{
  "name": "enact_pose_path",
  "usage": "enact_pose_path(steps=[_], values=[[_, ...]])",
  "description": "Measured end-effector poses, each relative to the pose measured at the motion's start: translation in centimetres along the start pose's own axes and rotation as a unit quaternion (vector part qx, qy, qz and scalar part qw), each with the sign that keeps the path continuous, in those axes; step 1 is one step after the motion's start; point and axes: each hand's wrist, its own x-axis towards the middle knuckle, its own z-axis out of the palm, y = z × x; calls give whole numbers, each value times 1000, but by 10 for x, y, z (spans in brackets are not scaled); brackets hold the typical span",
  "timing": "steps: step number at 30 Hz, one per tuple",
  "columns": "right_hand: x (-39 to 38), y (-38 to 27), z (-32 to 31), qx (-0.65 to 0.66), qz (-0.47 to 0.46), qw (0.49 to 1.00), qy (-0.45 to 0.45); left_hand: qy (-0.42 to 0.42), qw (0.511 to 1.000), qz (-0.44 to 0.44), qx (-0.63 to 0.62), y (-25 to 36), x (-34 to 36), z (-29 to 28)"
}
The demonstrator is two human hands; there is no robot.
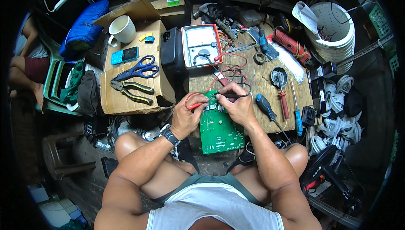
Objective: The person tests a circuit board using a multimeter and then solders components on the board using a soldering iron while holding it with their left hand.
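My left hand [189, 112] is closed on a red test probe [197, 105], its tip at the upper left part of a green circuit board [221, 135]. Opposite it, my right hand [233, 105] pinches a black test probe [231, 96] over the board's top part; its tip is too small to make out. The board reaches from the wooden bench's [263, 88] front edge out over my lap, component-marked face up. Red and black leads run from the probes up to a meter [201, 38] in a red-edged box at the back of the bench.
A cardboard box [109, 99] bears pliers [133, 93], scissors [141, 67], a phone [124, 55] and a mug [122, 29]. Screwdrivers [265, 107] and a red power tool [287, 44] lie rightward, near a bucket [337, 27] and coiled white cables [337, 133]. A person [29, 61] sits far left.
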Motion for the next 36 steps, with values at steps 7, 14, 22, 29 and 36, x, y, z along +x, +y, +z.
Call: enact_pose_path(steps=[7,14,22,29,36], values=[[-1,1,0,5,-6,1000,-4,-14,1000,10,4,-3,-1,0],[0,-2,0,10,-6,1000,-2,-12,1000,19,17,0,0,0],[1,5,-3,-16,-36,999,-10,-17,1000,9,18,1,0,-1],[-2,2,-1,-32,-75,997,-4,-4,1000,2,21,7,2,-1],[1,5,-2,-38,-74,996,-7,-6,999,8,30,5,4,-1]])
